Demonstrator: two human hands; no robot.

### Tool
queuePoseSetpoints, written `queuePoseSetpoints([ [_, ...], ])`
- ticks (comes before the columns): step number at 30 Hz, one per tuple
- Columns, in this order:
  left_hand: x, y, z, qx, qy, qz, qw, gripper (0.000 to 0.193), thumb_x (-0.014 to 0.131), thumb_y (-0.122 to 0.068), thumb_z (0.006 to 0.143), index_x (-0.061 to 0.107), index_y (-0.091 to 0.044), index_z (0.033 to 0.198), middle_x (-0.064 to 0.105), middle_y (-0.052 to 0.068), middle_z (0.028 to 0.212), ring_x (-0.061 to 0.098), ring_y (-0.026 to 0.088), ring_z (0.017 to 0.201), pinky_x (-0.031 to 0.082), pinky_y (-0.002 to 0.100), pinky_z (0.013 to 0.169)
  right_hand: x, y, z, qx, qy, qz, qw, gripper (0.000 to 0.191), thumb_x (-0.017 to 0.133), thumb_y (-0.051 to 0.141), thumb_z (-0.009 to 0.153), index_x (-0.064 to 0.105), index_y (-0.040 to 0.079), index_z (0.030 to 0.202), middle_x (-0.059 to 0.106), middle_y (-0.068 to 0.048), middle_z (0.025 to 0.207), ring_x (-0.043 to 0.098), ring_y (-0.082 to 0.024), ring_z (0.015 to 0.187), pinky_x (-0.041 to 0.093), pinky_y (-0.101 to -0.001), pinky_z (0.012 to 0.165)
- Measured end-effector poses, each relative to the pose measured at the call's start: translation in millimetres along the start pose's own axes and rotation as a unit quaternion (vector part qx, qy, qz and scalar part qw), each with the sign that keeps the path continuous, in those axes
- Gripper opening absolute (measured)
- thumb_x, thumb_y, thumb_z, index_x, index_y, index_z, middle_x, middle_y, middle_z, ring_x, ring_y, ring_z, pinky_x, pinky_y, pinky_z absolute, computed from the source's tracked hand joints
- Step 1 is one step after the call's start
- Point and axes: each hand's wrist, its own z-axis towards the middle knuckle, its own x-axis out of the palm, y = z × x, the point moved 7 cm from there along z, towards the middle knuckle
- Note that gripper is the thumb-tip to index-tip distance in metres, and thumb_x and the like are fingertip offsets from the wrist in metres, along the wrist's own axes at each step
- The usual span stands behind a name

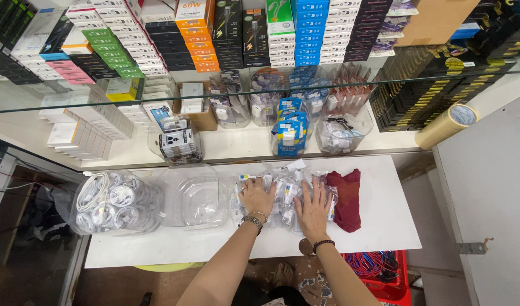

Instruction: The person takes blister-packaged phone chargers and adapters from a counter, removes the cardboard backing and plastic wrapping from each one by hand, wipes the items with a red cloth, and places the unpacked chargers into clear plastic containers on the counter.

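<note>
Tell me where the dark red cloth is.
Head view: the dark red cloth lies on the white table, just right of the right hand and packets.

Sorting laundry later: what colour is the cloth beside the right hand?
Dark red cloth, next to the right hand; head view.

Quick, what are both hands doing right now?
Left hand: open, flat on the pile of small clear plastic packets, gripping nothing.
Right hand: open, fingers spread, palm down on the same packets.

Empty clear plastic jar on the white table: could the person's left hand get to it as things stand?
Probably yes. The left hand lies flat on the bagged cables, and the empty clear jar sits just beside it with nothing between them.
</note>
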Motion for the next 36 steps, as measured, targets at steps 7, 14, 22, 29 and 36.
queuePoseSetpoints([
  [7, -3.3, 2.1, -2.4, 0.082, -0.068, 0.001, 0.994, 0.045, 0.056, -0.042, 0.096, 0.068, -0.012, 0.127, 0.056, 0.015, 0.14, 0.043, 0.037, 0.136, 0.024, 0.056, 0.115, -2.8, -2.9, 2.6, 0.001, 0.022, -0.007, 1.0, 0.058, 0.056, 0.039, 0.098, 0.044, 0.016, 0.15, 0.039, -0.012, 0.152, 0.036, -0.031, 0.142, 0.017, -0.0578, 0.123],
  [14, 1.2, 15.3, 5.2, 0.054, -0.02, -0.031, 0.998, 0.046, 0.053, -0.042, 0.099, 0.066, -0.011, 0.13, 0.06, 0.017, 0.137, 0.051, 0.035, 0.131, 0.024, 0.053, 0.117, -20.2, 7.3, 11.9, -0.069, 0.019, 0.1, 0.992, 0.054, 0.055, 0.027, 0.1, 0.044, 0.008, 0.15, 0.055, -0.017, 0.139, 0.045, -0.035, 0.134, 0.027, -0.0521, 0.121],
  [22, -5.2, 25.2, 5.0, 0.034, -0.042, -0.141, 0.989, 0.027, 0.047, -0.023, 0.105, 0.066, -0.007, 0.114, 0.069, 0.019, 0.106, 0.061, 0.036, 0.108, 0.041, 0.049, 0.1, -28.0, -5.3, 30.3, 0.012, 0.019, 0.105, 0.994, 0.043, 0.057, 0.027, 0.1, 0.056, 0.008, 0.138, 0.056, -0.014, 0.14, 0.048, -0.035, 0.129, 0.038, -0.0494, 0.107],
  [29, -37.5, 25.0, 1.1, 0.145, -0.127, -0.257, 0.947, 0.019, 0.044, -0.01, 0.103, 0.06, -0.001, 0.11, 0.063, 0.021, 0.105, 0.058, 0.043, 0.101, 0.045, 0.051, 0.09, -34.9, 32.8, 69.4, -0.03, -0.029, 0.167, 0.985, 0.052, 0.068, 0.017, 0.089, 0.056, 0.01, 0.139, 0.049, -0.015, 0.146, 0.045, -0.038, 0.135, 0.038, -0.0499, 0.11],
  [36, -68.8, 9.2, 12.4, 0.126, 0.021, -0.331, 0.935, 0.025, 0.043, -0.024, 0.111, 0.056, -0.004, 0.105, 0.068, 0.014, 0.086, 0.067, 0.027, 0.073, 0.054, 0.041, 0.071, -13.3, 106.7, 114.9, -0.157, 0.245, 0.272, 0.917, 0.063, 0.072, 0.011, 0.083, 0.053, 0.012, 0.143, 0.056, -0.015, 0.143, 0.045, -0.039, 0.138, 0.038, -0.0459, 0.114],
])
